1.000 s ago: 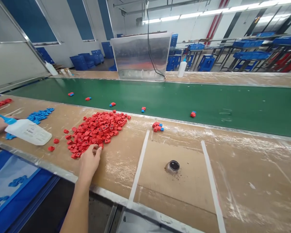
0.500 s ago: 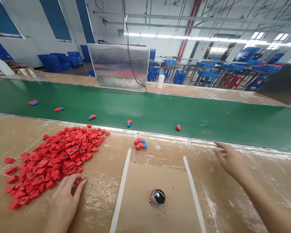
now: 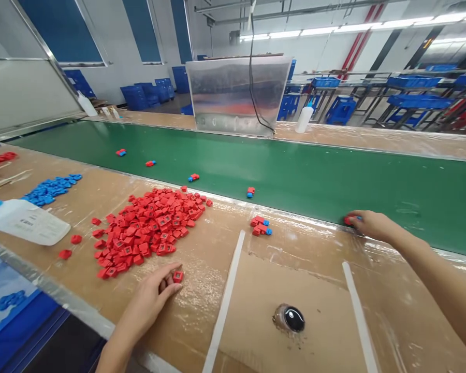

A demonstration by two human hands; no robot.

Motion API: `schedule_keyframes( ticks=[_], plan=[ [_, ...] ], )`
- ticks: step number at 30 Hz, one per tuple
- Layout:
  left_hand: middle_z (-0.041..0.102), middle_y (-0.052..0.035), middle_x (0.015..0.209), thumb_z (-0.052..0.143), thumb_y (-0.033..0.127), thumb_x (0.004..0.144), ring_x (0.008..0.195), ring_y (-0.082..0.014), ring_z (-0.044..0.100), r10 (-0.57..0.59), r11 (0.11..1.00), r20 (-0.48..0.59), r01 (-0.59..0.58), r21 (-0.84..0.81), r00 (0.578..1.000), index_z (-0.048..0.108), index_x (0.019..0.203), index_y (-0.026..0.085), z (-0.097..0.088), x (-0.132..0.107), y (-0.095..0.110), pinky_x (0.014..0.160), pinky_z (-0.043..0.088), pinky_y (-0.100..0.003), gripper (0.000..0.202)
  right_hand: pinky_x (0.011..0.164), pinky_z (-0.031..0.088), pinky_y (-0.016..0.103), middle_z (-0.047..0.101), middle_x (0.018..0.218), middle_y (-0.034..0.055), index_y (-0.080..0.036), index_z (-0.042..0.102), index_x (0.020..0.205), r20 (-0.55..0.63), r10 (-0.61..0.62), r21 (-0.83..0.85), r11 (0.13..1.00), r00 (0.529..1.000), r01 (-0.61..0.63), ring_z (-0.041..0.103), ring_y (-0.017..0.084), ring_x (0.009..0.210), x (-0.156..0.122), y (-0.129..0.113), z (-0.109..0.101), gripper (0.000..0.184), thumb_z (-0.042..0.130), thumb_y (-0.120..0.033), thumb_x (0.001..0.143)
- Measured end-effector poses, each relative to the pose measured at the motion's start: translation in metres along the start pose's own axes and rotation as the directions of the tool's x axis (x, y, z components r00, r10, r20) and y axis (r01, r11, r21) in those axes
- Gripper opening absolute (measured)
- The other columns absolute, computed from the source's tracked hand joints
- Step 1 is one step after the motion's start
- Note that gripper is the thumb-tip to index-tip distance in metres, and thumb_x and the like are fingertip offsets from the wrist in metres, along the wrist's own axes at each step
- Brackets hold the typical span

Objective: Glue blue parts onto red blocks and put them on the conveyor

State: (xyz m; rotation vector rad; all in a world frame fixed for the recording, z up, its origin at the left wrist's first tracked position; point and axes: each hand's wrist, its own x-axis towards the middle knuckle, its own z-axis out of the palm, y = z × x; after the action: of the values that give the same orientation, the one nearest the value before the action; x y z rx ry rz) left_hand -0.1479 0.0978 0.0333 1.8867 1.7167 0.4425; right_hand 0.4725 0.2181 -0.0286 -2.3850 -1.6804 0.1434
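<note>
At nine o'clock from the black-filled cup, the left hand pinches a red block; the red pile lies at ten. Between one and two o'clock, the right hand grips a red-and-blue piece at the near edge of the green belt.

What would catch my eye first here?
Probably the big heap of red blocks on the brown table, left of centre; the left hand beside it holds one red block. Beyond stretches a green belt with red-and-blue pieces. Nearer, between white strips, sits a round, glossy black-topped thing.
</note>
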Motion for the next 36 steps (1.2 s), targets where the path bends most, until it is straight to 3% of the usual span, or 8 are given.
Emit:
schedule_keyframes(
  ticks=[4, 10, 13, 19, 24, 29, 31, 36],
  plan=[
    [0.064, -0.0015, 0.075, 0.057, 0.034, 0.083, 0.07, -0.0203, 0.058, 0.032, 0.999, -0.011, -0.032, -0.037, 0.999, 0.071, 0.1, 0.022, 0.001, 0.004, 0.006, 0.069, 0.045, -0.03, 0.025, 0.064, 0.047, 0.03, 0.058, 0.066, -0.001, -0.019, 0.067, 0.083, 0.089, 0.131, 0.002, 0.991, 0.987, -0.132, 0.055, 0.013, 0.058, -0.016, 0.014, -0.015, 0.017, 0.061, -0.032, 0.093],
    [0.064, -0.0038, 0.091, 0.063, 0.036, 0.081, 0.08, -0.0206, 0.059, 0.046, 0.978, -0.108, -0.066, -0.196, 0.993, 0.072, 0.094, 0.023, 0.018, -0.011, 0.004, 0.074, 0.046, -0.03, 0.021, 0.056, 0.035, 0.035, 0.059, 0.073, 0.0096, -0.021, 0.061, 0.064, -0.062, 0.101, 0.155, 0.984, 0.993, -0.091, 0.054, 0.021, 0.059, -0.051, 0.012, -0.041, 0.019, 0.072, -0.032, 0.075],
    [0.066, -0.0023, 0.088, 0.064, 0.039, 0.082, 0.077, -0.0192, 0.059, -0.017, 0.929, -0.056, -0.005, -0.369, 0.998, 0.07, 0.097, 0.022, 0.027, -0.024, 0.017, 0.07, 0.046, -0.028, 0.024, 0.054, 0.036, 0.036, 0.061, 0.069, 0.0113, -0.021, 0.058, 0.064, -0.083, 0.118, 0.268, 0.959, 0.99, -0.092, 0.055, 0.022, 0.058, -0.075, 0.002, -0.048, 0.025, 0.075, -0.037, 0.07],
    [0.063, -0.0015, 0.08, 0.063, 0.036, 0.083, 0.074, -0.0175, 0.058, 0.091, 0.808, 0.138, 0.008, -0.59, 0.986, 0.065, 0.095, 0.019, 0.066, -0.035, 0.067, 0.068, 0.044, -0.025, 0.02, 0.058, 0.048, 0.031, 0.067, 0.073, 0.0087, -0.015, 0.069, 0.089, 0.021, 0.018, 0.527, 0.849, 1.0, -0.026, 0.063, 0.022, 0.066, -0.152, -0.041, -0.058, 0.05, 0.063, -0.063, 0.075],
    [0.064, -0.0037, 0.086, 0.064, 0.033, 0.083, 0.077, -0.0173, 0.057, 0.173, 0.715, 0.21, 0.024, -0.699, 0.962, 0.066, 0.101, 0.018, 0.107, -0.04, 0.098, 0.071, 0.045, -0.026, 0.023, 0.058, 0.051, 0.032, 0.068, 0.078, 0.0065, -0.017, 0.074, 0.101, 0.101, -0.075, 0.781, 0.624, 0.992, -0.032, 0.059, 0.02, 0.063, -0.245, -0.095, -0.054, 0.043, 0.061, -0.056, 0.085],
    [0.061, -0.0027, 0.085, 0.06, 0.033, 0.087, 0.079, -0.0164, 0.055, 0.217, 0.69, 0.232, 0.019, -0.723, 0.948, 0.065, 0.105, 0.019, 0.124, -0.052, 0.109, 0.071, 0.044, -0.025, 0.023, 0.067, 0.057, 0.037, 0.072, 0.089, 0.0049, -0.027, 0.074, 0.099, 0.155, -0.135, 0.869, 0.491, 0.979, -0.07, 0.066, 0.025, 0.075, -0.307, -0.133, -0.039, 0.03, 0.062, -0.052, 0.086],
    [0.061, -0.0027, 0.086, 0.058, 0.032, 0.088, 0.078, -0.0163, 0.055, 0.215, 0.689, 0.218, 0.01, -0.724, 0.952, 0.064, 0.106, 0.02, 0.125, -0.056, 0.108, 0.071, 0.044, -0.024, 0.023, 0.075, 0.057, 0.038, 0.072, 0.098, 0.0058, -0.027, 0.071, 0.102, 0.126, -0.147, 0.863, 0.504, 0.981, -0.036, 0.068, 0.027, 0.087, -0.315, -0.14, -0.039, 0.027, 0.063, -0.049, 0.087],
    [0.06, -0.0025, 0.083, 0.055, 0.028, 0.09, 0.072, -0.0157, 0.052, 0.266, 0.771, 0.156, -0.113, -0.626, 0.951, 0.065, 0.103, 0.02, 0.121, -0.063, 0.109, 0.064, 0.041, -0.024, 0.019, 0.072, 0.054, 0.035, 0.069, 0.099, 0.008, -0.023, 0.069, 0.102, -0.119, -0.227, 0.599, 0.76, 0.966, 0.253, 0.065, 0.023, 0.081, -0.314, -0.149, -0.048, 0.025, 0.057, -0.043, 0.093]
  ],
)
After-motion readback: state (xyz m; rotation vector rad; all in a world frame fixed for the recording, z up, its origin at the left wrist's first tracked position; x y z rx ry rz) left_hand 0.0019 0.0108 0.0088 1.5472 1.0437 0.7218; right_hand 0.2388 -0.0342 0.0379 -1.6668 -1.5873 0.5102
